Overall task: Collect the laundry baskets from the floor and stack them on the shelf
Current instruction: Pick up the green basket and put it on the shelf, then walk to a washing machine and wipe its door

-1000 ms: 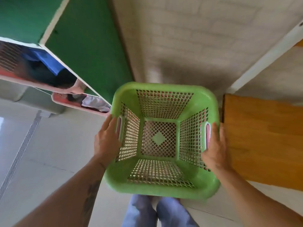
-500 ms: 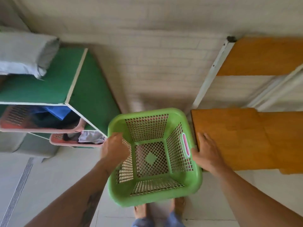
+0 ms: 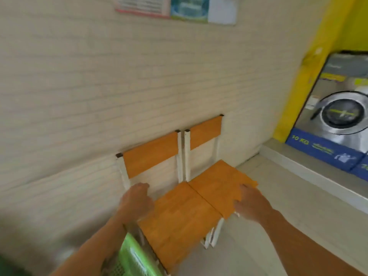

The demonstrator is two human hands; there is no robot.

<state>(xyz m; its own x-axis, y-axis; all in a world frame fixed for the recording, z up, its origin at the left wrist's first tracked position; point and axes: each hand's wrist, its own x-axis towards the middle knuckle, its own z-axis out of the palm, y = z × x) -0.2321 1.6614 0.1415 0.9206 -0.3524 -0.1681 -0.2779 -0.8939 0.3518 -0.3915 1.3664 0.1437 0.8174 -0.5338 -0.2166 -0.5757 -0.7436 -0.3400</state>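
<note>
Blurry overall: green plastic lattice basket (image 3: 133,257) sits at the bottom edge under the left forearm, beside two wooden chairs (image 3: 185,212) with white metal frames against a brick wall (image 3: 79,86). Left hand (image 3: 135,202) curled, grip unclear; right hand (image 3: 251,204) loosely spread, empty, over the seat edge. Open tile floor (image 3: 278,216) right; washing machine (image 3: 342,116) beyond.
</note>
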